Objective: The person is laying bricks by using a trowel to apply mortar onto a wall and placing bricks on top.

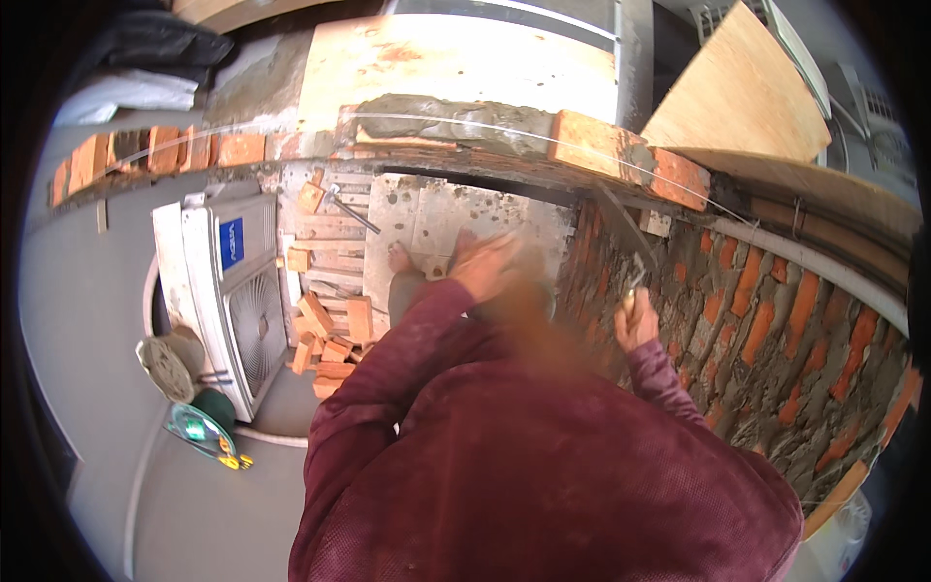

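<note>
My right hand (636, 322) is closed round the handle of a trowel (626, 223). Its long metal blade points away from me, just below the near edge of the brick wall's top. In front of my body is my left hand (485, 270), smeared by motion, its fingers reaching forward. An orange-brown blur (531, 310), coloured like brick, lies against that hand; its shape and whether I grip it are unclear. Ahead runs the low brick wall (582, 144), with grey mortar (451, 118) spread along its middle and a white string line stretched over it.
Loose bricks (335, 325) lie on slatted wood at my left, near a hammer (351, 209). An outdoor air-conditioner unit (238, 291) stands beyond them. My bare feet are on a spattered board (417, 218). A mortar-smeared brick wall (776, 310) rises on the right.
</note>
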Motion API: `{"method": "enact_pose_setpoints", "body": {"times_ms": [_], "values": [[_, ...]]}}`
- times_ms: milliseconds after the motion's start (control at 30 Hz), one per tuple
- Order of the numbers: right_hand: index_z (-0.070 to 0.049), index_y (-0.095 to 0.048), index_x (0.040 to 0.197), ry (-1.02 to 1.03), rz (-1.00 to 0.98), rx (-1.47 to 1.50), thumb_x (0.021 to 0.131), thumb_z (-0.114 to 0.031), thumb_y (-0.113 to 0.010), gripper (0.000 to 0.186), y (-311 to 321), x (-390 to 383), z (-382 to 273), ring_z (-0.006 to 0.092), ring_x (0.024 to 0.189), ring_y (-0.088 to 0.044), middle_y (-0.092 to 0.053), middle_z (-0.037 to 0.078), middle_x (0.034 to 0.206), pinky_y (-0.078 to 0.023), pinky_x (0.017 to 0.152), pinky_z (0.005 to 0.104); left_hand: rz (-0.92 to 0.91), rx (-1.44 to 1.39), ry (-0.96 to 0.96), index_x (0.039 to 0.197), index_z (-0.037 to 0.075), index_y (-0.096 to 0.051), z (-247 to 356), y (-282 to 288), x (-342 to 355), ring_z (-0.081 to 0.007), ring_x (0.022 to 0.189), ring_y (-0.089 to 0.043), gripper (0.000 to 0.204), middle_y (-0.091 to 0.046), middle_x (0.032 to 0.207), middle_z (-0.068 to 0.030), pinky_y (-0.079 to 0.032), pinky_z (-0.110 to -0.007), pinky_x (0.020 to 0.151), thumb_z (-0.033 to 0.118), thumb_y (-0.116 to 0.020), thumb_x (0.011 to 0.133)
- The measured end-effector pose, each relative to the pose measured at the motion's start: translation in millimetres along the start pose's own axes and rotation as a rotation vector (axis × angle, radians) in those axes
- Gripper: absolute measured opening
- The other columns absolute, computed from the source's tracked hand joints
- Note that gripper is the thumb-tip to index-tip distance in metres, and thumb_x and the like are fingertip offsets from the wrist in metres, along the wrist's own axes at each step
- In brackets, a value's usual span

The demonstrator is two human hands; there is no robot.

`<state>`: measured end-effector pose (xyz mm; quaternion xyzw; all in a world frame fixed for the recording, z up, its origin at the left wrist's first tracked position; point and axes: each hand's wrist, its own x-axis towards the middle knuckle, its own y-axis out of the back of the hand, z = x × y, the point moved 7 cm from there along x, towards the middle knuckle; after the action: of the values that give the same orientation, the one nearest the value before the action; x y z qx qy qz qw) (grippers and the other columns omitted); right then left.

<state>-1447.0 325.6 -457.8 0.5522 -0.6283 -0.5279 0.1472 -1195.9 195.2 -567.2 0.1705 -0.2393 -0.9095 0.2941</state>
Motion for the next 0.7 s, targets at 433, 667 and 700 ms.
{"method": "enact_pose_setpoints", "body": {"times_ms": [433, 667, 700], "values": [[-0.003, -0.047, 0.116, 0.214, -0.839, -0.490, 0.084, -0.027, -0.063, 0.043, -232, 58, -28, 0.0378, 0.099, -0.060, -0.058, 0.023, 0.102, -0.050, 0.075, 0.0426, 0.277, -0.204, 1.482, 0.128, 0.012, -0.059, -248, -194, -515, -0.0269, 0.111, -0.062, 0.059, -0.065, 0.119, -0.0171, -0.048, -0.035, 0.097, 0.019, -0.070, 0.071], [-0.001, -0.048, 0.117, -0.109, -0.785, -0.340, 0.082, -0.024, -0.062, 0.043, -306, 22, -115, 0.0234, 0.057, -0.058, -0.058, 0.014, 0.077, -0.046, 0.048, 0.0355, 0.063, -0.439, 1.620, 0.142, 0.013, -0.041, -355, -238, -535, -0.0220, 0.134, -0.041, 0.079, -0.046, 0.143, -0.0116, -0.040, -0.030, 0.105, 0.025, -0.075, 0.073], [-0.001, -0.048, 0.116, -0.306, -0.776, -0.218, 0.083, -0.023, -0.061, 0.042, -320, 7, -132, 0.0193, 0.051, -0.054, -0.056, 0.011, 0.071, -0.044, 0.044, 0.0333, 0.013, -0.316, 1.610, 0.145, 0.012, -0.037, -392, -237, -528, -0.0233, 0.135, -0.038, 0.083, -0.041, 0.147, -0.0127, -0.039, -0.031, 0.105, 0.026, -0.076, 0.072]]}}
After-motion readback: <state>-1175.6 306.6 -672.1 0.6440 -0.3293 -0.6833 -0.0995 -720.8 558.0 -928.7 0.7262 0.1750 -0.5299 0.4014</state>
